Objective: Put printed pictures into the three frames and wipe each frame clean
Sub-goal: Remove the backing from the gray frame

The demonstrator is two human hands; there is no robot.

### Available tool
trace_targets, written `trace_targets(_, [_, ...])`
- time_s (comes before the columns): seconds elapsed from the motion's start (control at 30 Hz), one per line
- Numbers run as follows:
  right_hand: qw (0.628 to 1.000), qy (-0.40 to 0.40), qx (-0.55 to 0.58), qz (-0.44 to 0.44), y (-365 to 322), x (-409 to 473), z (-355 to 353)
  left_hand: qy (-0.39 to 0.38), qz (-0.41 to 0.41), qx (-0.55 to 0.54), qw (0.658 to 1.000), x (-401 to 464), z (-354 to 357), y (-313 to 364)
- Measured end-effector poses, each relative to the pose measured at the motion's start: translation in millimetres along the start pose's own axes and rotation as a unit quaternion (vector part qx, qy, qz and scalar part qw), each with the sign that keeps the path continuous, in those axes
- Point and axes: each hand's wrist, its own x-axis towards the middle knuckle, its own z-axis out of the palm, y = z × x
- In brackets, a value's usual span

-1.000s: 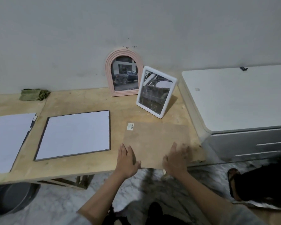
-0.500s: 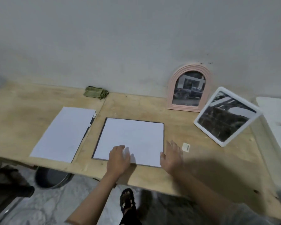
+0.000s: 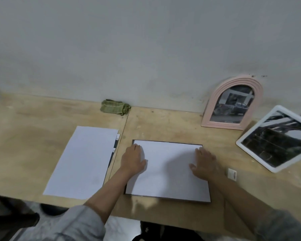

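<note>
Black frame (image 3: pixel 167 199), third of three, lies face-down left of the pink arched frame (image 3: pixel 233 103); left hand (image 3: pixel 133 160) and right hand (image 3: pixel 204 164) press flat, unclenched, on its white sheet (image 3: pixel 167 166); next, judged: fit the backing.

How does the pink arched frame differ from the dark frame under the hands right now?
The pink arched frame stands upright against the wall; the dark frame lies flat on the table. The pink arched frame shows a picture on its front; the dark frame shows only a white sheet. Nothing touches the pink arched frame; the left hand and right hand rest flat on the dark frame's sheet. Both sit on the same table.
</note>
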Motion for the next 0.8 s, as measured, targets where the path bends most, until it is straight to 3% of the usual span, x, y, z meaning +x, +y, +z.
trace_targets(0.3, [0.998, -0.021, 0.051, 0.003, 5, 9, 8, -0.035, -0.019, 0.094, 0.995, 22, 6, 1])
trace_targets(0.8, [0.993, 0.051, 0.111, 0.009, -6, -5, 10, 0.013, -0.089, 0.026, 0.996, 19, 0, 10])
